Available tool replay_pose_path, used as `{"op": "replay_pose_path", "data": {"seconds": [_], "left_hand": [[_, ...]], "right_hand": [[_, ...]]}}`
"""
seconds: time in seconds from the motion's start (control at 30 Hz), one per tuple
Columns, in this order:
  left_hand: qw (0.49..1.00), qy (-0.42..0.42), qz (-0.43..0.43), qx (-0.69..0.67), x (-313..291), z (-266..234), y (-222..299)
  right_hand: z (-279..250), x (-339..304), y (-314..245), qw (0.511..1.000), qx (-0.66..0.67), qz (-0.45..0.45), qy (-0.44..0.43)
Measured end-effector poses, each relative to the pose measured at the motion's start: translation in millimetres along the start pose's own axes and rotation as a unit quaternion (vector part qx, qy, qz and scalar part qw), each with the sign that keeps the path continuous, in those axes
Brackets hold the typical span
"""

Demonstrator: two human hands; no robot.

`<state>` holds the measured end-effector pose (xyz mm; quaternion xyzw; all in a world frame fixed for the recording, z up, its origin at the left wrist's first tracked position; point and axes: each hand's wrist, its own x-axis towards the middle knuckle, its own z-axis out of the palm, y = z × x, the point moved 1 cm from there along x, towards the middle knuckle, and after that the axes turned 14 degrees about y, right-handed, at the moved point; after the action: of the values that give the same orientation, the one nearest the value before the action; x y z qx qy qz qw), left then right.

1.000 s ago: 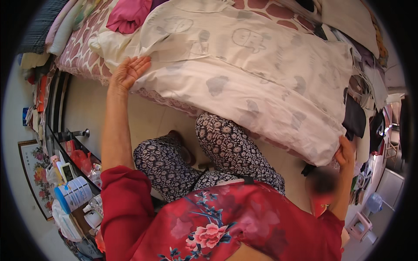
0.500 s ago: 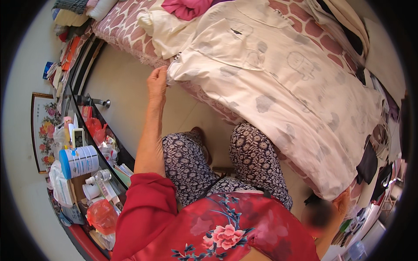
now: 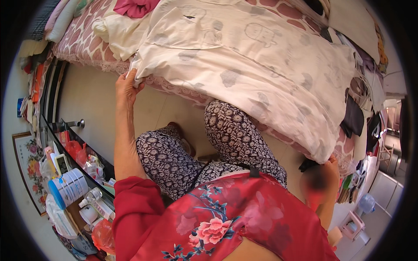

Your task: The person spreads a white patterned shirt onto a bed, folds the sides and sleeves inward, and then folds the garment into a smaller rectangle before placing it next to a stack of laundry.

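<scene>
Since a second ago, the left hand (image 3: 127, 83) has gone from lying palm-up and open by the near edge of the off-white printed cloth (image 3: 244, 65) to pinching that edge's left corner between thumb and fingers. The right hand (image 3: 332, 172) remains at the opposite corner, its fingers curled and seemingly gripping the fabric.

The cloth lies on the bed, over the giraffe-patterned bedspread (image 3: 82, 41), its near edge hanging by the lace trim (image 3: 176, 90) just beyond the knees. Whether it is a garment or a sheet, I cannot tell. A plain cream cloth (image 3: 119, 32) sits beside its left end, a magenta cloth (image 3: 136, 8) beyond that, and a dark cloth (image 3: 353, 117) by its right end.

The step in hand appears to be drawing the near edge straight between two held corners; a move from here would call for both hands working together, keeping that edge taut and even. The long axis runs left to right along the bed, slanting so the right end comes nearer the person; no clear front end shows.
</scene>
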<state>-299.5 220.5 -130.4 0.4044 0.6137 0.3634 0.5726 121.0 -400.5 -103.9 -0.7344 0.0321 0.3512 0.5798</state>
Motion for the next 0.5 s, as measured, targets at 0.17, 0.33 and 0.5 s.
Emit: {"op": "replay_pose_path", "data": {"seconds": [0.17,0.33,0.5], "left_hand": [[0.999,-0.02,0.017,-0.028,-24.4,17.3,18.0],[0.996,-0.016,-0.04,-0.074,-40.6,1.1,32.3],[0.995,-0.035,-0.012,-0.091,-40.2,1.9,25.9]], "right_hand": [[-6.8,-13.3,12.0,0.992,-0.094,0.047,0.067],[-10.1,-14.9,26.2,0.997,-0.037,0.045,0.052],[10.3,-24.0,13.6,0.996,-0.027,0.065,0.056]]}}
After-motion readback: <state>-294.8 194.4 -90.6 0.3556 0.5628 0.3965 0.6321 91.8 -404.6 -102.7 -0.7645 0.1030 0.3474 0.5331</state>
